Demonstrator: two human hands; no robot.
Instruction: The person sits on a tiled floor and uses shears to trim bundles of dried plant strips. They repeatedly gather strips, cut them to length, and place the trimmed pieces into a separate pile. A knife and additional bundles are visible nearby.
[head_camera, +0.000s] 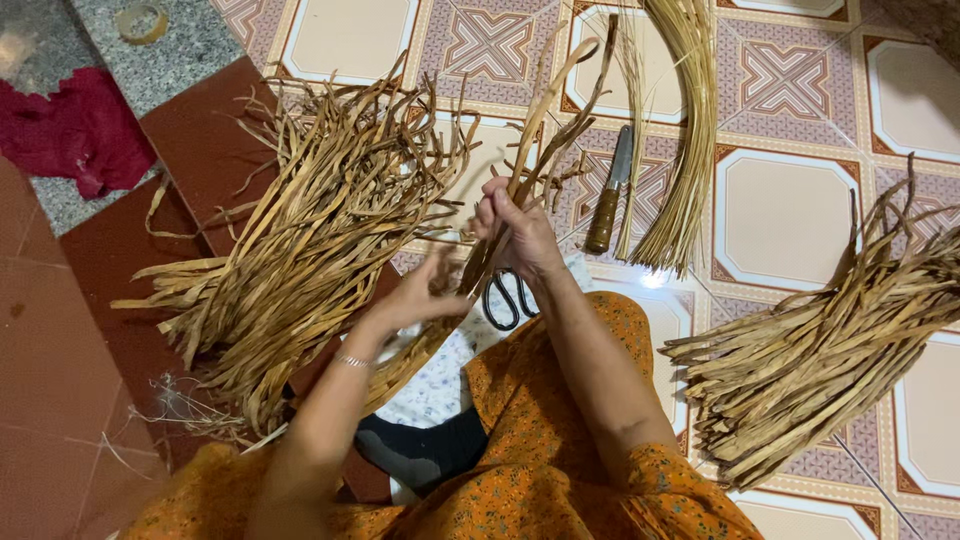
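orange patterned skirt (560, 470) across the bottom of the frame. just above, right hand (520, 235) closed round a few dried leaf strips (545, 130) rising toward upper centre; left hand (425, 295) curled on the same strips lower down, left of centre. black scissors (507, 298) on the floor beneath the right hand. big strip heap (300, 240) at left, second bundle (820, 350) at right, wooden-handled knife (608, 195) and pale fine fibres (690, 130) at upper right.

Tan dried leaf strips (310, 240); orange floral-print garment (540, 440); cream-and-maroon geometric floor tiles (785, 215); red cloth (80, 130); black-handled scissors (505, 300).
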